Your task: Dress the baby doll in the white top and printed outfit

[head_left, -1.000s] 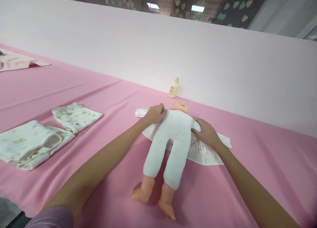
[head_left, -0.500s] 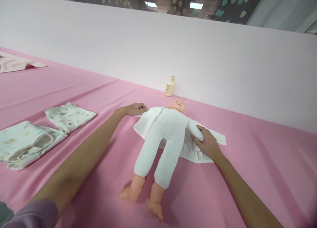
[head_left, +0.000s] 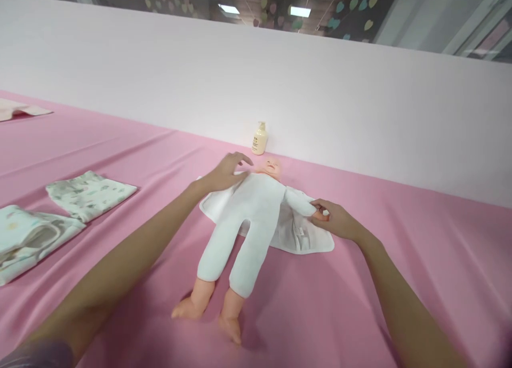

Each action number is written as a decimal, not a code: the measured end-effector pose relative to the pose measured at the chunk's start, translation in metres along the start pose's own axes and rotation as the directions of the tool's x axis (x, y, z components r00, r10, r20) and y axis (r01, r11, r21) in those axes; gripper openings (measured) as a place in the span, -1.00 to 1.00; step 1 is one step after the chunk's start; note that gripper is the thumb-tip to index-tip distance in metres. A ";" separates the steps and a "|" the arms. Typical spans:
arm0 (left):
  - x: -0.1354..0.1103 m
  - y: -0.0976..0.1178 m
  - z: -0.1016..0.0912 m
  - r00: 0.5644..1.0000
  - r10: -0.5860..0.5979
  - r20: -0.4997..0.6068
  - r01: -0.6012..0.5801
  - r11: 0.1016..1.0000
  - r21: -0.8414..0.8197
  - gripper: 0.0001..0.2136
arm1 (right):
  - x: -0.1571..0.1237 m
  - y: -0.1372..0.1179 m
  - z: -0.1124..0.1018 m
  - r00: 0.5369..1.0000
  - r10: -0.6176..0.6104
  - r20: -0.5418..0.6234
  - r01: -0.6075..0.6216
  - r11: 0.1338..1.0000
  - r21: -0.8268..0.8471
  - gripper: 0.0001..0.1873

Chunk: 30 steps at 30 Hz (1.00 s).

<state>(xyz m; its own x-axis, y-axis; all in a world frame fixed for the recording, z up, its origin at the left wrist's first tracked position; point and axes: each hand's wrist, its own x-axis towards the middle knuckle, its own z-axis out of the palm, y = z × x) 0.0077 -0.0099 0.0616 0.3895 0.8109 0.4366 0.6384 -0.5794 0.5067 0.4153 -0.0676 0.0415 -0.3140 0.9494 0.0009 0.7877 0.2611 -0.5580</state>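
A baby doll (head_left: 256, 208) with a white cloth body lies on its back, head toward the wall, feet toward me. Spread beneath it is an opened white baby top (head_left: 294, 232). My left hand (head_left: 228, 173) is over the doll's shoulder at the left of the picture, its fingers apart; the cloth under the palm is partly hidden. At the other side, my right hand (head_left: 336, 220) has thumb and fingers closed around the doll's small hand, with that arm stretched out over the top.
Pink cloth (head_left: 360, 304) with wrinkles covers the table. A cream pump bottle (head_left: 260, 140) stands by the white wall (head_left: 160, 69), just beyond the doll's head. Folded patterned baby clothes (head_left: 94, 194) lie at the left, and a pale pink cloth (head_left: 24, 110) lies farther back.
My left hand has lifted off the sleeve and moved in toward the doll's shoulder. My right hand has shifted outward along the doll's arm to its hand. The view has swung slightly right.
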 end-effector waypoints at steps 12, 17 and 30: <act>0.060 0.097 0.109 0.917 0.228 0.328 -0.239 0.971 -0.007 -0.59 | 0.000 -0.014 -0.012 0.974 0.006 -0.226 0.083 0.920 0.383 -0.12; 0.051 0.092 0.103 0.955 0.243 0.171 -0.227 0.968 -0.103 -0.54 | 0.004 0.002 0.034 0.965 0.152 -0.214 -0.069 0.933 0.354 -0.47; 0.052 0.099 0.100 0.981 0.123 0.152 -0.096 0.980 -0.174 -0.54 | 0.055 -0.020 0.065 0.959 0.171 -0.224 -0.238 0.918 -0.317 -0.60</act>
<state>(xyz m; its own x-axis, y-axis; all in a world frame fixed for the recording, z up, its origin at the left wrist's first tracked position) 0.1573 -0.0167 0.0603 0.5610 0.7366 0.3777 0.4727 -0.6596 0.5844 0.3472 -0.0317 -0.0013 -0.0477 0.9947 0.0908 0.9659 0.0691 -0.2495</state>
